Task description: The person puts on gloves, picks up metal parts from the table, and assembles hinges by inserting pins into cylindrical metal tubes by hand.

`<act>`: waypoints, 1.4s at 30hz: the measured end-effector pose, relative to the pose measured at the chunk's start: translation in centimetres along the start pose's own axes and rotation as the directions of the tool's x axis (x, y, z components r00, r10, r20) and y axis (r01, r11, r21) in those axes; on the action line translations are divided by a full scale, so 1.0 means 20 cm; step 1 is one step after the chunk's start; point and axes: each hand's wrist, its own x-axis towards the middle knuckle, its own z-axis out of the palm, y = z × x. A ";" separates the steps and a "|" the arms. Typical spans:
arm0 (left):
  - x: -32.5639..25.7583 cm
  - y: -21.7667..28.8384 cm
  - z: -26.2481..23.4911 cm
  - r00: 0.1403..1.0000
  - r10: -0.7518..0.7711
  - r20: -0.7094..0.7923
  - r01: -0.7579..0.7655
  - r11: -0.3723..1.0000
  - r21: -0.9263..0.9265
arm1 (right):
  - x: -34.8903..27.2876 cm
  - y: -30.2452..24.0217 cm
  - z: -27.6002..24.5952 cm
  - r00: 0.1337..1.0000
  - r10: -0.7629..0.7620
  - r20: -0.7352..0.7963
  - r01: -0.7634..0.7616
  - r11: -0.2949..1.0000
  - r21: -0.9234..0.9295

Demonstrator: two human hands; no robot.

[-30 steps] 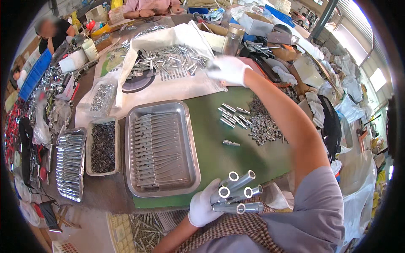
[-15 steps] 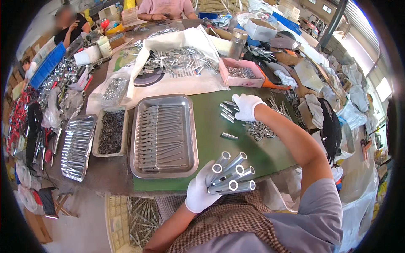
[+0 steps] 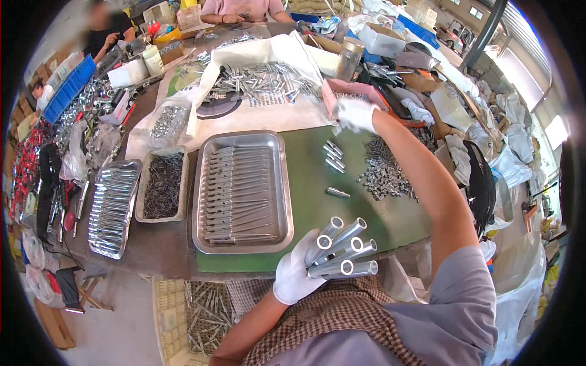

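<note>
My left hand, in a white glove, is closed around a bundle of several shiny metal tubes, their open ends facing up and right. My right hand, gloved too, hangs at the near left corner of a pink box of small metal parts. Motion smears its fingers; a bit of metal shows below them, but whether they grip it is unclear. Several short metal cylinders lie on the green mat nearer me, with a single one apart. A pile of small metal pieces spreads right of them.
Left of the mat's middle sits a steel tray of rods in a row. Beyond it stand a bin of dark pins and a smaller tray. A white cloth holds loose metal parts. Two people work across the table.
My right hand has moved away from the short cylinders, up to the pink box. The tube bundle in my left hand has shifted slightly right. More of the small-piece pile shows.
</note>
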 end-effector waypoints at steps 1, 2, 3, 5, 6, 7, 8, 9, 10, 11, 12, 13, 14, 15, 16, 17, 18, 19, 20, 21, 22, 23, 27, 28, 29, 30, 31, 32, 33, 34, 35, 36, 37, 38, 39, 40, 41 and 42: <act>-0.03 -0.02 -0.03 0.997 -0.076 -0.024 0.075 0.996 -0.051 | -0.02 -0.23 -0.05 0.964 0.046 -0.263 0.164 0.674 0.720; -0.02 -0.02 -0.02 0.997 -0.070 -0.014 0.069 0.996 -0.061 | 0.03 -0.22 -0.06 0.895 0.151 -0.420 0.230 0.652 0.723; -0.03 -0.03 -0.04 0.996 -0.084 0.021 0.085 0.995 -0.050 | 0.01 -0.28 -0.09 0.897 0.149 -0.417 0.228 0.652 0.723; -0.02 -0.05 -0.04 0.994 -0.094 0.062 0.097 0.994 -0.040 | -0.13 -0.39 -0.20 0.940 -0.011 -0.342 0.108 0.958 0.266; -0.02 -0.05 -0.03 0.992 -0.114 0.057 0.117 0.992 -0.045 | -0.06 -0.29 -0.10 0.961 -0.120 -0.248 0.132 0.991 0.032; -0.02 -0.05 -0.03 0.990 -0.135 0.049 0.137 0.989 -0.050 | -0.16 -0.40 -0.06 0.985 -0.135 -0.109 0.119 0.982 -0.144; -0.01 -0.03 -0.03 0.990 -0.128 0.056 0.131 0.990 -0.055 | -0.23 -0.46 -0.01 0.999 -0.021 0.040 0.026 0.989 -0.145; 0.00 0.01 -0.03 0.995 -0.095 0.016 0.096 0.995 -0.037 | -0.32 -0.54 0.03 0.992 -0.003 0.123 0.031 0.974 -0.225; 0.01 0.04 -0.03 0.999 -0.050 -0.015 0.050 0.998 -0.024 | -0.38 -0.57 0.11 0.989 0.065 0.134 -0.031 0.970 -0.242; 0.00 0.02 -0.03 1.000 -0.031 0.001 0.031 0.999 -0.036 | -0.41 -0.60 0.15 0.998 0.059 0.037 -0.053 0.987 -0.151; -0.04 -0.03 -0.03 0.994 -0.112 0.021 0.113 0.987 -0.111 | -0.38 -0.53 0.23 0.999 -0.001 -0.033 -0.004 0.989 -0.148; -0.05 -0.06 -0.02 0.979 -0.199 0.039 0.203 0.964 -0.173 | -0.39 -0.63 0.22 0.999 0.044 -0.021 -0.047 0.988 -0.146; -0.02 0.04 -0.03 0.996 -0.078 -0.033 0.077 0.996 -0.037 | -0.37 -0.61 0.26 0.997 0.056 -0.056 -0.064 0.989 -0.137; -0.09 -0.17 0.03 0.939 -0.343 -0.012 0.325 0.901 -0.289 | -0.32 -0.65 0.30 0.993 0.054 -0.102 -0.066 0.990 -0.121; -0.10 -0.17 0.03 0.943 -0.331 -0.035 0.308 0.907 -0.287 | -0.32 -0.65 0.30 0.993 0.059 -0.104 -0.071 0.990 -0.118; -0.10 -0.18 0.04 0.945 -0.321 -0.062 0.291 0.913 -0.285 | -0.31 -0.63 0.29 0.993 0.060 -0.106 -0.072 0.991 -0.114; -0.09 -0.19 0.05 0.953 -0.299 -0.055 0.273 0.920 -0.282 | -0.30 -0.61 0.27 0.989 0.069 -0.128 -0.084 0.990 -0.117; -0.07 -0.17 0.05 0.858 -0.514 -0.002 0.359 0.602 -0.714 | -0.29 -0.61 0.24 0.994 0.103 -0.042 -0.107 0.988 -0.113; -0.05 -0.14 0.05 0.741 -0.652 0.160 0.304 0.114 -0.946 | -0.27 -0.61 0.22 0.990 0.133 0.045 -0.127 0.986 -0.109; -0.04 -0.10 0.07 0.750 -0.643 0.153 0.302 0.127 -0.945 | -0.22 -0.57 0.20 0.991 0.128 0.029 -0.125 0.986 -0.109; -0.01 0.03 0.08 0.846 -0.533 -0.025 0.301 0.516 -0.802 | -0.13 -0.50 0.20 0.994 0.110 0.013 -0.109 0.993 -0.054; 0.03 0.10 0.07 0.929 -0.340 -0.144 0.219 0.821 -0.527 | -0.09 -0.47 0.16 0.996 0.094 -0.012 -0.094 0.996 -0.004; 0.02 -0.05 0.01 0.974 0.207 -0.097 -0.191 0.969 0.157 | -0.05 -0.49 -0.13 0.829 0.085 -0.553 -0.038 0.995 0.097; -0.01 -0.09 0.01 0.989 0.118 -0.088 -0.116 0.993 0.033 | -0.09 -0.52 -0.17 0.837 0.074 -0.541 -0.052 0.997 0.056; -0.01 -0.06 0.00 0.987 0.135 -0.087 -0.132 0.991 0.038 | -0.13 -0.53 -0.23 0.844 0.068 -0.533 -0.071 0.997 0.014; -0.01 -0.02 -0.01 0.989 0.118 -0.090 -0.108 0.988 0.110 | -0.21 -0.56 -0.20 0.878 0.021 -0.478 -0.040 0.999 -0.029; 0.01 0.00 -0.02 0.988 0.109 -0.107 -0.088 0.979 0.185 | -0.31 -0.61 -0.15 0.906 -0.036 -0.422 0.002 0.997 -0.081; 0.01 -0.02 0.01 0.985 0.098 -0.145 -0.086 0.993 0.085 | -0.41 -0.62 -0.10 0.963 -0.078 -0.260 0.034 0.985 -0.167; 0.03 0.01 0.01 0.979 0.139 -0.152 -0.122 0.986 0.118 | -0.51 -0.69 -0.08 0.998 -0.038 0.059 0.047 0.987 -0.152; 0.04 -0.03 0.01 0.986 0.099 -0.133 -0.076 0.983 0.169 | -0.66 -0.68 0.02 0.996 -0.056 0.064 0.063 0.992 -0.111; -0.01 -0.06 0.01 0.992 0.044 -0.114 -0.017 0.974 0.225 | -0.75 -0.67 0.14 0.995 -0.075 0.067 0.081 0.991 -0.108; -0.02 -0.03 0.01 0.992 0.057 -0.116 -0.029 0.973 0.229 | -0.81 -0.67 0.25 0.995 -0.089 0.036 0.092 0.992 -0.085; -0.03 0.02 0.01 0.988 0.076 -0.136 -0.055 0.988 0.147 | -0.84 -0.67 0.32 0.994 -0.110 0.001 0.110 0.992 -0.069; -0.01 0.04 0.01 0.984 0.099 -0.150 -0.090 0.994 0.066 | -0.83 -0.65 0.36 0.995 -0.089 0.039 0.090 0.995 -0.033; -0.05 0.01 0.00 0.977 0.038 -0.210 -0.017 0.995 0.098 | -0.79 -0.66 0.37 0.991 -0.096 0.093 0.098 0.995 -0.013; -0.05 0.01 0.00 0.977 0.063 -0.202 -0.041 0.993 0.111 | -0.80 -0.67 0.41 0.991 -0.089 0.104 0.091 0.996 -0.016; -0.06 0.02 0.01 0.977 0.080 -0.198 -0.056 0.991 0.125 | -0.77 -0.66 0.41 0.988 -0.102 0.113 0.105 0.994 -0.017; -0.06 0.03 0.01 0.980 0.048 -0.191 -0.029 0.994 0.103 | -0.71 -0.64 0.40 0.989 -0.103 0.104 0.107 0.993 -0.039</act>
